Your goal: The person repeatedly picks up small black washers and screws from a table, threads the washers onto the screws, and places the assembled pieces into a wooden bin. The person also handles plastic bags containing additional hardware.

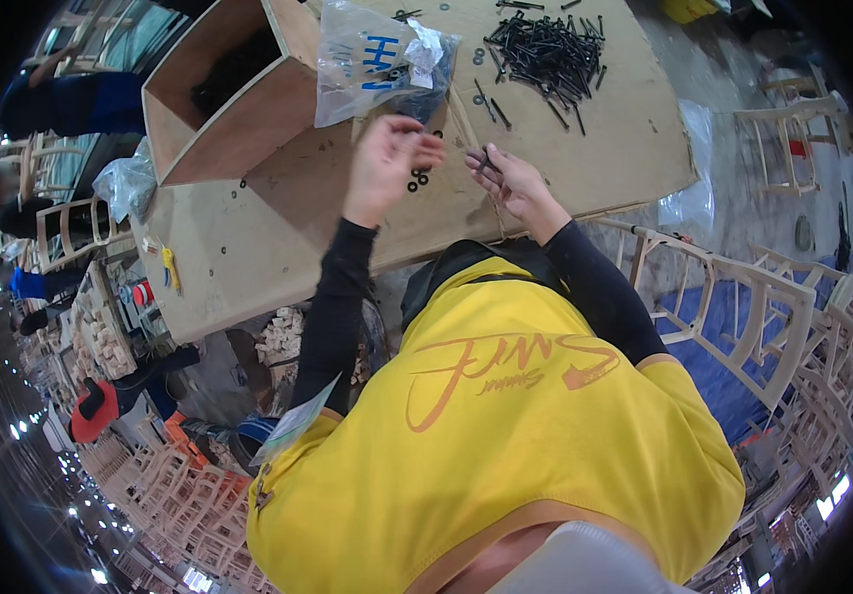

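Observation:
My right hand (518,186) is closed around a dark bolt (486,158), pinched at the fingertips above the tabletop; part of it is hidden by the fingers. To its left, my left hand (384,166) hovers with loosely bent fingers apart, slightly blurred, and nothing shows in it. Several black washers (420,179) lie on the table between the two hands. Just beyond my left hand sits a clear plastic bag (357,64) with blue marks and dark small parts inside. A heap of long black bolts (550,54) is spread at the far right.
An open wooden bin (234,139) holding dark parts stands at the far left of the brown table (278,233). Yellow-handled pliers (170,269) lie near its left edge. Wooden chair frames (733,297) stand to the right. Other people are at the left.

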A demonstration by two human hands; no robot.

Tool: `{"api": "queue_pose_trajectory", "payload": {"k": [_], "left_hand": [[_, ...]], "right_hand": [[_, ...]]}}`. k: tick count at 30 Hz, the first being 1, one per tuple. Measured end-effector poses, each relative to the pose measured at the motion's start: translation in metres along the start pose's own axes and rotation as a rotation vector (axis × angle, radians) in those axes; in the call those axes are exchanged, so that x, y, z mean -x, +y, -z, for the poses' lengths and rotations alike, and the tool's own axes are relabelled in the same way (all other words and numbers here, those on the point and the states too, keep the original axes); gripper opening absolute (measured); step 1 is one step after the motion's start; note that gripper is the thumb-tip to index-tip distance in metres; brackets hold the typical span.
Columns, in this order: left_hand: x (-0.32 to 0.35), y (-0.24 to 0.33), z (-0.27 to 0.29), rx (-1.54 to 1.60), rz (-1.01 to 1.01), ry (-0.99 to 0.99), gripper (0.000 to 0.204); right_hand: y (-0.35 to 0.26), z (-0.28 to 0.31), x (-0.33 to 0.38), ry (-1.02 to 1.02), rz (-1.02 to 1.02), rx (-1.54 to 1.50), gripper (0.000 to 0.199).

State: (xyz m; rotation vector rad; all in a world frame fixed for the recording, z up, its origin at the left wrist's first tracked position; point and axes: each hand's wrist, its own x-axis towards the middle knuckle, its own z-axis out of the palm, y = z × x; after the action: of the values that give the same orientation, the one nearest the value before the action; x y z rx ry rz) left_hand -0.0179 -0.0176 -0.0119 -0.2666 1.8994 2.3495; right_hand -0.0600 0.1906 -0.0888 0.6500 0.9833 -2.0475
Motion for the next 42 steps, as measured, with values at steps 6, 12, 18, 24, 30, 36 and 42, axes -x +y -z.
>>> {"api": "queue_pose_trajectory", "payload": {"k": [6, 12, 18, 24, 30, 36, 42], "left_hand": [[0.01, -0.036, -0.036, -0.227, 0.085, -0.008, 0.016], [0.011, -0.035, -0.047, -0.229, -0.019, 0.12, 0.016], [0.01, -0.03, -0.046, -0.547, -0.223, 0.222, 0.013], [0.004, -0.005, -0.034, -0.738, -0.406, 0.291, 0.014], [-0.026, 0.118, 0.052, -0.884, -0.765, 0.87, 0.019], [-0.024, 0.092, 0.071, -0.335, -0.535, 0.478, 0.027], [-0.007, 0.008, -0.01, -0.068, -0.073, 0.155, 0.019]], "right_hand": [[0.002, 0.009, -0.008, -0.037, -0.032, 0.068, 0.026], [0.005, 0.003, -0.006, -0.047, -0.058, 0.006, 0.021], [0.006, 0.002, -0.012, -0.012, -0.141, -0.023, 0.02], [-0.009, -0.006, -0.001, -0.094, -0.025, 0.233, 0.02], [-0.029, 0.029, -0.044, 0.439, 0.777, 1.277, 0.027], [-0.038, 0.056, -0.073, 0.497, 0.895, 1.448, 0.021], [-0.031, 0.036, -0.034, 0.124, 0.831, 0.988, 0.018]]}}
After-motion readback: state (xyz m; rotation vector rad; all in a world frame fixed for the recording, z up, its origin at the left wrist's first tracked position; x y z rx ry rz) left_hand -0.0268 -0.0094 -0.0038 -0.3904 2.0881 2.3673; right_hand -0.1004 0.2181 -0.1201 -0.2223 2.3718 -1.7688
